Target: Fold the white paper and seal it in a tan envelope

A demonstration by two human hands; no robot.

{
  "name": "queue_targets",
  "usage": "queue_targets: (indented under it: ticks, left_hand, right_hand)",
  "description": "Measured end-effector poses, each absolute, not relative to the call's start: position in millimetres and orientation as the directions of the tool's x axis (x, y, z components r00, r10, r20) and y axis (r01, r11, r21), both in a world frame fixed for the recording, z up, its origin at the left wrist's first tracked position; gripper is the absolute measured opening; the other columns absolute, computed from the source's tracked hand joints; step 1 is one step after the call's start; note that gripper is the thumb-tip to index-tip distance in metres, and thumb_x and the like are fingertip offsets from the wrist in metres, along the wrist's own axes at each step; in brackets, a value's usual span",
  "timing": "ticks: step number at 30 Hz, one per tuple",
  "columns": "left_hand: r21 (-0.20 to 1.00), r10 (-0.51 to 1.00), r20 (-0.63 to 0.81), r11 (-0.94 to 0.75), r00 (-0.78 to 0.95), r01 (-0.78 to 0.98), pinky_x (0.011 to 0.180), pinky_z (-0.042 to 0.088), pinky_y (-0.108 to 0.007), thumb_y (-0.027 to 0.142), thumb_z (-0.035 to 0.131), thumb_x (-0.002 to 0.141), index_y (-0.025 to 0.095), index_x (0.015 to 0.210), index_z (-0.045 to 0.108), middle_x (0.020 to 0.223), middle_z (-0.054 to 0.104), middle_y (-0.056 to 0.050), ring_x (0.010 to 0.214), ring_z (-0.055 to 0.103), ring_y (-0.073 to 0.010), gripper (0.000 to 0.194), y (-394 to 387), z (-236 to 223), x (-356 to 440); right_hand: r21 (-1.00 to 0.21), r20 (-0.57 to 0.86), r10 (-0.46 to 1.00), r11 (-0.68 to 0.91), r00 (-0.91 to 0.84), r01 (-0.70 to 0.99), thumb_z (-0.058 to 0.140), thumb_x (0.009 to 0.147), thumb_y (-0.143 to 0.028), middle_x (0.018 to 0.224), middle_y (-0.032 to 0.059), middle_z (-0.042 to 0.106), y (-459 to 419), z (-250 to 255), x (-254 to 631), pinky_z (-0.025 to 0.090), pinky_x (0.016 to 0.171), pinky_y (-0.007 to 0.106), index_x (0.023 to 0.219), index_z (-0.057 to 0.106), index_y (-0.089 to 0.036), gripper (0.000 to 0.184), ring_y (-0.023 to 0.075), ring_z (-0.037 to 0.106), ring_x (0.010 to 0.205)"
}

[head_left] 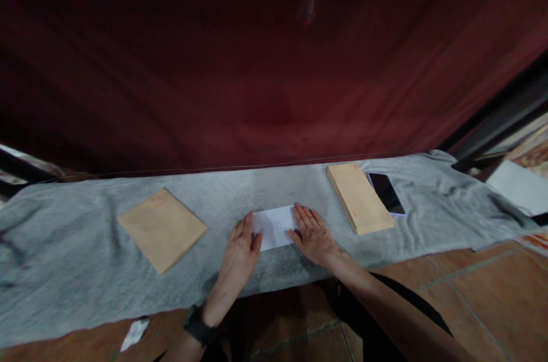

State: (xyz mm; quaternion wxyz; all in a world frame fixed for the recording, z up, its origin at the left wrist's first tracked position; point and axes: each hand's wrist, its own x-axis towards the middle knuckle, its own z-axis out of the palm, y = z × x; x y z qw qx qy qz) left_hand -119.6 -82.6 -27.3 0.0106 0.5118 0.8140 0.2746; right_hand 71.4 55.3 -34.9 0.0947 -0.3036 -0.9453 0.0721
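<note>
A white sheet of paper [274, 228], narrow and possibly folded, lies flat on the grey cloth [282, 182] before me. My left hand [241, 248] rests on its left end, fingers stretched out and thumb reaching onto the paper. On the opposite end, my right hand [311, 233] lies flat with the fingers extended and the thumb on the sheet. Neither hand grips anything. Brown envelopes [362, 197] sit in a stack to the right of my right hand. Farther left of my left hand is a brown envelope [162, 230], turned at an angle; whether it is single cannot be made out.
A phone [386, 193] with a dark screen lies beside the stack. Behind the cloth rises a dark red surface [274, 93]. A white scrap [135, 333] is on the tiled floor [479, 299] at the lower left. Something white and flat [520, 188] stands at the far right.
</note>
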Motion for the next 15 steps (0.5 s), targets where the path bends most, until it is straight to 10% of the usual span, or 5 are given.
queue_targets:
  ticks: [11, 15]
  left_hand:
    - [0.886, 0.665, -0.132, 0.411, -0.735, 0.213, 0.059, 0.049, -0.028, 0.022, 0.062, 0.074, 0.011, 0.142, 0.043, 0.087, 0.071, -0.005, 0.066, 0.064, -0.0175, 0.071, -52, -11, -131]
    - [0.959, 0.691, -0.179, 0.282, -0.7, 0.033, 0.058, 0.047, -0.026, 0.022, 0.064, 0.069, 0.016, 0.114, 0.063, 0.075, 0.071, -0.001, 0.063, 0.062, -0.0165, 0.046, -49, -5, -126]
  right_hand:
    - [-0.221, 0.163, 0.593, 0.801, -0.788, 0.557, 0.035, 0.101, -0.049, 0.159, 0.0132, 0.029, 52, -34, 71, 0.019, 0.121, 0.044, 0.153, 0.029, -0.009, 0.066, 0.0243, 0.026, 0.147]
    - [-0.388, 0.161, 0.617, 0.757, -0.771, 0.525, 0.04, 0.099, -0.046, 0.158, 0.0138, 0.032, 59, -33, 69, 0.023, 0.12, 0.046, 0.153, 0.029, -0.01, 0.066, 0.0242, 0.028, 0.146]
